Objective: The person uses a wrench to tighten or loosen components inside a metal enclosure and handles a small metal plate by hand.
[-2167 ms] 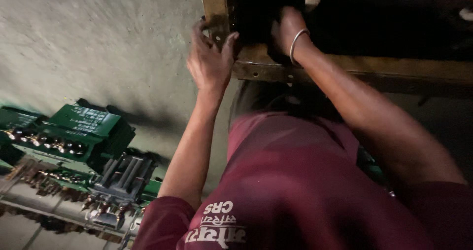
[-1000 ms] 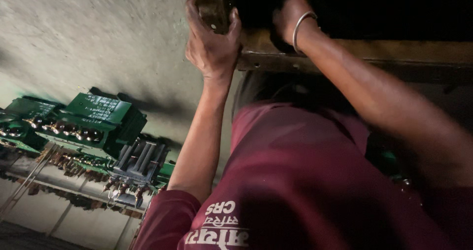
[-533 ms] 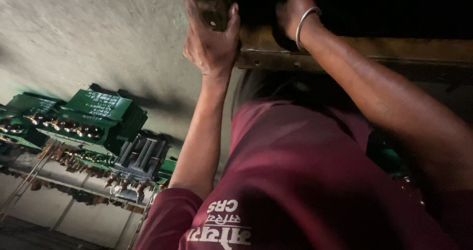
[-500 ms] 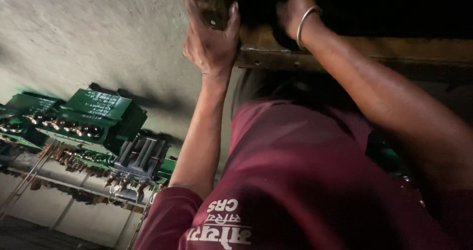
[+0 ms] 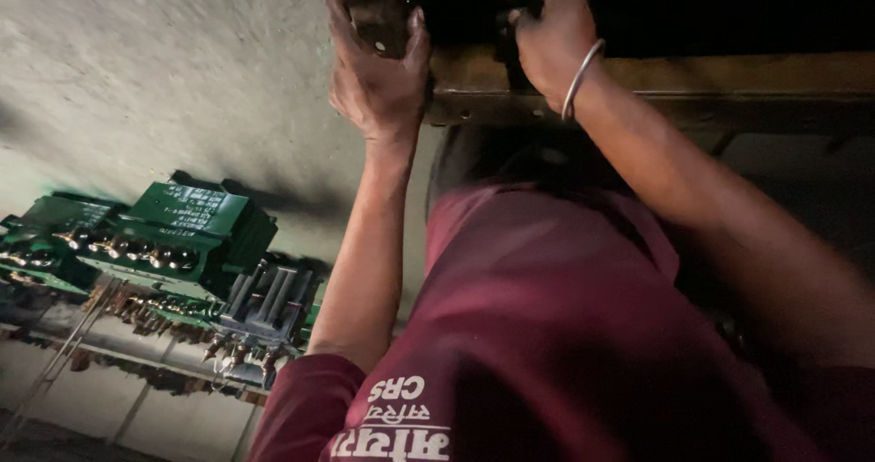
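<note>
My left hand (image 5: 374,75) is wrapped around the corner post of a worn wooden frame (image 5: 693,79), thumb on the right, fingers round the left side. My right hand (image 5: 547,34), with a metal bangle (image 5: 579,79) on the wrist, reaches over the frame's horizontal beam into a dark opening. Its fingers curl on a dark part (image 5: 509,56) at the beam's edge. What lies inside the opening is hidden in shadow. My maroon shirt (image 5: 565,334) with pale lettering fills the lower middle of the view.
Green box-shaped electrical units (image 5: 182,225) with rows of brass terminals stand at the left on a rough grey concrete surface (image 5: 164,70). A grey finned unit (image 5: 269,302) sits beside them, with metal rails (image 5: 100,343) along their edge. The right side is dark.
Both hands have stayed on the frame. My left hand shifted a little higher on the corner post, and the view swung slightly, so the green units sit lower on the left.
</note>
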